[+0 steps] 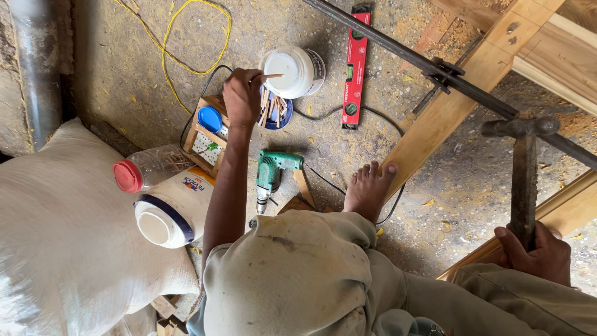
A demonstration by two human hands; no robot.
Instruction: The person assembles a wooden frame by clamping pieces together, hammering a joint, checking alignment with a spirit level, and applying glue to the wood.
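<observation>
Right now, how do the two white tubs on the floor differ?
The open tub has no lid, shows white contents, and the left hand dips a stick into it. The lidded tub lies beside a white sack, closed and blue-rimmed, untouched. Both are white plastic.

There is one view only, from a camera on the person's head, looking almost straight down at the floor. It sits close above the body: the bent knee fills the bottom middle and the bare foot lies just past it. The left hand reaches away from the camera toward the top of the frame, over the tub. The right hand sits at the lower right edge, nearer the lens, on the hammer. A white sack takes the lower left, and planks cross the upper right corner.
</observation>
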